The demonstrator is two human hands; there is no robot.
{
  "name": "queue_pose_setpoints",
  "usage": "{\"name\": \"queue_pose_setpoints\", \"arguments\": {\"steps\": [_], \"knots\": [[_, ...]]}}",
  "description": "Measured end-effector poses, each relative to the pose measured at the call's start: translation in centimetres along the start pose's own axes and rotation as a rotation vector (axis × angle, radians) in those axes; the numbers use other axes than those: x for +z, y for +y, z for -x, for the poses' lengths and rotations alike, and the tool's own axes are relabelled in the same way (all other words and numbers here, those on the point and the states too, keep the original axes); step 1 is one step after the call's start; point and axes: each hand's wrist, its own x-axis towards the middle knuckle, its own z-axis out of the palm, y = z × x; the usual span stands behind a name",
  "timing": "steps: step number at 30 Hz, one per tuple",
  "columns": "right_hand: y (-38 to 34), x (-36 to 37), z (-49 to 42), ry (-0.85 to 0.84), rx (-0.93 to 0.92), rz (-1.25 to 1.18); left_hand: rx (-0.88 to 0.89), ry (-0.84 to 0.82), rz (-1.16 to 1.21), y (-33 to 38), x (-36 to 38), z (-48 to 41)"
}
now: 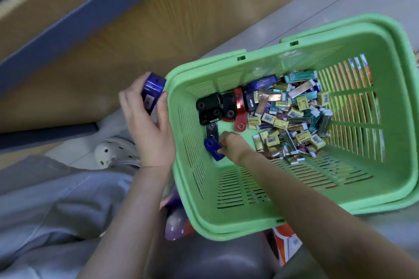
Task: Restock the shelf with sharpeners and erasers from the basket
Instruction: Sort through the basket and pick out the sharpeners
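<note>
Green plastic is filling the centre and right of the frame: the basket is sitting beside the wooden shelf, which is running across the upper left. The left hand is gripping a purple sharpener just outside the basket's left rim. The right hand is reaching inside, its fingers pinching a blue sharpener lying on the basket floor.

The restocking is looking far from finished. Black sharpeners, a red sharpener and a heap of erasers are all waiting in the basket.

A white clog is showing at the lower left. The basket's left wall and the black sharpeners are crowding the right hand, so lifting out is probably needing care.
</note>
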Motion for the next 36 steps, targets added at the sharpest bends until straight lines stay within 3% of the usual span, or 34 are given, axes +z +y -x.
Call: {"name": "queue_pose_setpoints", "arguments": {"steps": [2, 6, 7, 11, 18, 27, 30, 36], "knots": [[-0.2, -0.8, 0.2, 0.067, -0.019, 0.075, -0.006, -0.01, -0.008, 0.0, 0.5, 0.0], [0.3, -4.2, 0.9, 0.602, -0.033, -0.166, -0.037, 0.004, -0.033, -0.1, 0.9, 0.1], [0.5, -4.9, 0.6, 0.667, -0.021, -0.17, -0.044, -0.002, -0.04, -0.1, 1.0, 0.0], [-0.5, -5.8, -1.4, 0.547, 0.09, -0.195, -0.017, -0.017, -0.132, -0.1, 1.3, 0.0], [-0.7, -5.1, -2.1, 0.6, 0.237, -0.199, -0.015, -0.016, -0.194, -0.3, 1.4, -0.1], [1.6, -4.8, -0.9, 0.585, 0.124, -0.306, 0.007, -0.016, -0.205, -0.3, 1.5, -0.1], [2.9, -3.7, 0.7, 0.484, 0.081, -0.263, 0.027, -0.01, -0.215, -0.4, 1.5, -0.1], [3.5, -0.9, 1.5, 0.123, 0.127, -0.034, 0.035, 0.001, -0.215, -0.4, 1.5, -0.2]]}}
